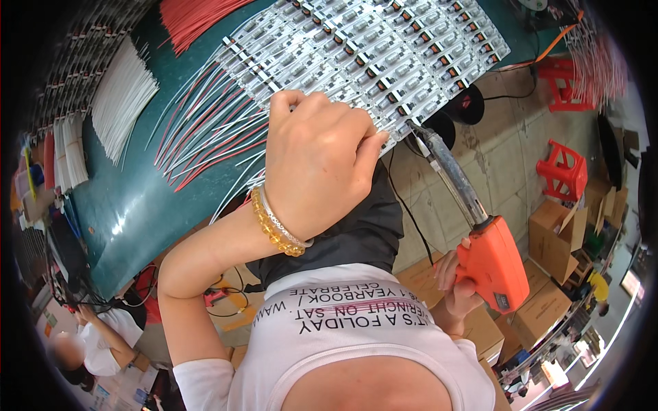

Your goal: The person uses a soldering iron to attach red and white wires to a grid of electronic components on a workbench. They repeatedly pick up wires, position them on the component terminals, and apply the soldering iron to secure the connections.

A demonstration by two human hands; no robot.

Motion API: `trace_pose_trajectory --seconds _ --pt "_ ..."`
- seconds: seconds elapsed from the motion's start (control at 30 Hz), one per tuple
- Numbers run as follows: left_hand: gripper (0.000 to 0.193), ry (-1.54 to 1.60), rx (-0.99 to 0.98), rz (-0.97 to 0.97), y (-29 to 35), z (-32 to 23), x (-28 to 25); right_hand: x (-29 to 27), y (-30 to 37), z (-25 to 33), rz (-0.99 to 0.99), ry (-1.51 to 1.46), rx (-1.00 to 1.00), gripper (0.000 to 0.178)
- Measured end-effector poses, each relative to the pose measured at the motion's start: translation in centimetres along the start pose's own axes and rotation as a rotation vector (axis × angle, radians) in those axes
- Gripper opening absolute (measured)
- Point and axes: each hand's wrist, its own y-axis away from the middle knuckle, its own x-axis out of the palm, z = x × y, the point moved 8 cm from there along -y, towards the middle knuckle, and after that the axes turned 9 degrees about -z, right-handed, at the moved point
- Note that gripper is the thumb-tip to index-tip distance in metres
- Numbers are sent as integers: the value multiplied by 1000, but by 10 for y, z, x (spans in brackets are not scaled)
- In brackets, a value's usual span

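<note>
**White shirt [356, 349] foremost; soldering tool [490, 240] in the right hand [459, 301], its tip at the panel's [373, 51] near corner**

The shirt lies closest to the camera, to the left of and below the right-hand grip. That grip is closed around the orange handle, the fingers wrapped on its left side.

From the grip, the tool's long axis runs up and to the left: handle, then metal barrel, then a dark tip pointing toward the panel. The tip sits at the panel's corner; whether it touches cannot be told.

The left hand [319, 157], with bracelets [277, 226] at its wrist, is up and left of the right-hand grip and is the nearer of the two to the panel. Its fingers are curled, back of the hand upward, over the panel's near edge; what they pinch, if anything, is hidden.

The panel, bearing many small circuit units, lies directly beyond the left hand, up and left of the right. Its near edge slants down to the right, toward the tip. Its far part leaves the view, so its overall long axis is not established.

Red and white wires [209, 130] fan out left of the left hand. Farther left, loose white wires [123, 96] rest on the green table [137, 236]. Red stools [565, 171] stand beyond the tool, to its right.
</note>
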Motion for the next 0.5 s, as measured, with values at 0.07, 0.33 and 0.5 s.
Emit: trace_pose_trajectory --seconds 0.07,0.33,0.5 --pt "14 1 7 -24 2 -2 -1 1 1 0 16 6 0 74" --pt "13 13 18 -83 6 -4 -3 -18 10 -16 -19 -68 -5 66" --pt "14 -8 13 -73 6 -4 -3 -38 21 -32 32 312 42 64"
